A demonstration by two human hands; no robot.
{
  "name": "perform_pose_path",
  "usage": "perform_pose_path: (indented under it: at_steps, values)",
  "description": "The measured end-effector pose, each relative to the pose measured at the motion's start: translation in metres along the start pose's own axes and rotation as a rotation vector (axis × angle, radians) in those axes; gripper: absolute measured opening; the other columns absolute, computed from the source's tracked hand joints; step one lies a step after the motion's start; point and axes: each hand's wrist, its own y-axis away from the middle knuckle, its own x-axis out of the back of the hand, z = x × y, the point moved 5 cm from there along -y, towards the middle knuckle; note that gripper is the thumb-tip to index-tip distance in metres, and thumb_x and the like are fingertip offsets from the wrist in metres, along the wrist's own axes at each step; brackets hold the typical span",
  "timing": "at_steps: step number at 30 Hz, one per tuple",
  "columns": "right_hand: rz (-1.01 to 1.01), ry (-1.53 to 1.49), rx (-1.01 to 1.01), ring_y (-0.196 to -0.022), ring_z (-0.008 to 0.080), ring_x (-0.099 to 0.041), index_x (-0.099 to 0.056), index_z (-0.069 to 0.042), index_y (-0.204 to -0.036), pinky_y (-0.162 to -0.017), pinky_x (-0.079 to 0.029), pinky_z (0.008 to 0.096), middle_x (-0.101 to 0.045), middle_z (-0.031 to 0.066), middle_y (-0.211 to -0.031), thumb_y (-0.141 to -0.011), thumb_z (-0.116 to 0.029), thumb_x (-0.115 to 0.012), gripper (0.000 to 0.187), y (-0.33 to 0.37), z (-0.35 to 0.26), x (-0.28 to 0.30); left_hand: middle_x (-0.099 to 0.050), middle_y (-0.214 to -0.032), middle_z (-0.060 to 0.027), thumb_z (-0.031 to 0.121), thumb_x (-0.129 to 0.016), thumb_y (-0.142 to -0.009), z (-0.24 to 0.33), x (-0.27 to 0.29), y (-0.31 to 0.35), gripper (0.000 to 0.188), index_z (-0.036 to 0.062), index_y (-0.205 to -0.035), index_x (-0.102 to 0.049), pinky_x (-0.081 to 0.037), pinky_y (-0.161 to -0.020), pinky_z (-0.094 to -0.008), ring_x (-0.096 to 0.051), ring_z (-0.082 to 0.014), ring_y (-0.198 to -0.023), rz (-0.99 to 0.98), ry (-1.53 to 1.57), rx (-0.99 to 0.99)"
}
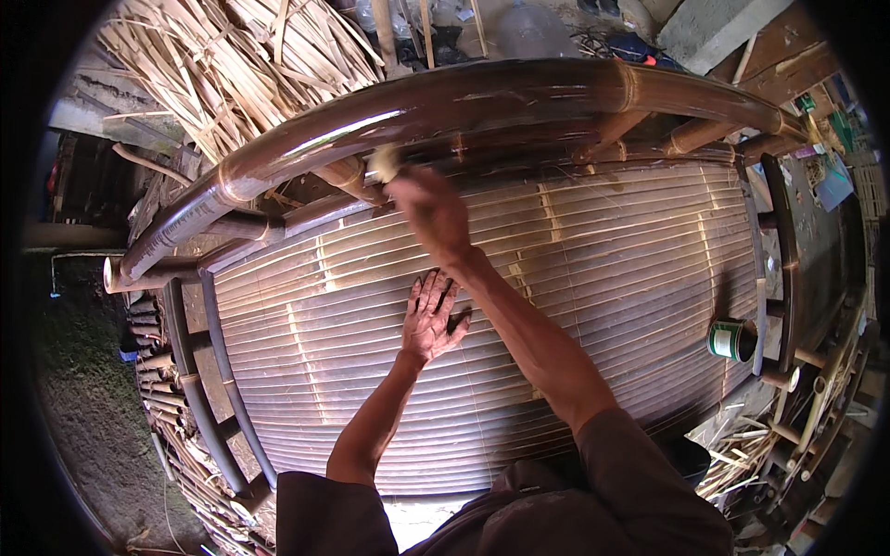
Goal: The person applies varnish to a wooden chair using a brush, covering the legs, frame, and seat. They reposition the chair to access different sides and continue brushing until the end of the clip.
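A blurred brush-like tool (383, 163) is held in the right grip (432, 215); the bamboo bench (640, 255) is touched by the wide-spread left grip (431, 324)

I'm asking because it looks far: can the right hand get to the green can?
Probably yes: only bamboo slats lie between the right hand and the green can. That hand seems to hold a pale, blurred thing, though, so it might need emptying first.

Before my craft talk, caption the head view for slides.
Left hand spread over a brown slatted bamboo bench; right hand holding a blurred, pale object.
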Motion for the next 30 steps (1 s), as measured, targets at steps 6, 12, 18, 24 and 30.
perform_pose_path:
  at_steps: [6,12,18,24,30]
  values:
    - [0.297,0.03,-0.278,-0.089,0.0188,-0.063,-0.065,-0.007,-0.098,-0.081,-0.049,0.0299,-0.065,0.0057,-0.096,-0.09,-0.006,-0.061,0.009,-0.009,0.005,0.069,-0.034,-0.148,-0.0146,0.042,-0.063,-0.08,0.004,0.01,-0.004,0.069,0.0118,-0.139,-0.044,-0.021,-0.114,-0.0455,-0.03,-0.0301,-0.137,0.058,0.039,-0.02]
    - [0.37,0.27,-0.134,-0.097,0.0219,-0.06,-0.067,-0.006,-0.099,-0.082,-0.049,0.0315,-0.063,0.008,-0.102,-0.087,-0.002,-0.061,0.014,-0.026,0.052,0.19,-0.033,-0.149,-0.0138,0.037,-0.065,-0.08,0.008,0.008,-0.003,0.068,0.0122,-0.14,-0.043,-0.021,-0.114,-0.0463,-0.03,-0.0296,-0.138,0.045,0.043,0.005]
    - [-0.114,0.763,-0.087,-0.101,0.0296,-0.06,-0.069,-0.018,-0.097,-0.078,-0.051,0.0382,-0.061,0.0111,-0.109,-0.07,0.004,-0.067,0.035,-0.049,0.036,0.21,-0.033,-0.149,-0.0142,0.038,-0.062,-0.081,0.009,0.006,-0.006,0.067,0.0108,-0.139,-0.044,-0.022,-0.113,-0.0479,-0.031,-0.0313,-0.137,0.057,0.001,-0.029]
    - [0.207,0.621,0.064,-0.101,0.026,-0.059,-0.067,-0.014,-0.095,-0.079,-0.053,0.0358,-0.06,0.0096,-0.111,-0.08,0.0,-0.064,0.021,-0.068,-0.014,0.251,-0.033,-0.149,-0.0145,0.039,-0.061,-0.08,0.008,0.003,0.001,0.068,0.0113,-0.14,-0.044,-0.023,-0.112,-0.0494,-0.032,-0.0326,-0.137,0.084,0.015,-0.034]
    - [0.481,0.644,0.068,-0.101,0.0196,-0.058,-0.066,-0.008,-0.088,-0.08,-0.05,0.0287,-0.057,0.0095,-0.111,-0.084,-0.002,-0.063,0.008,-0.072,-0.028,0.235,-0.034,-0.149,-0.0146,0.039,-0.062,-0.081,0.005,0.01,0.002,0.067,0.0109,-0.14,-0.044,-0.022,-0.113,-0.0479,-0.033,-0.0316,-0.136,0.062,-0.021,-0.024]
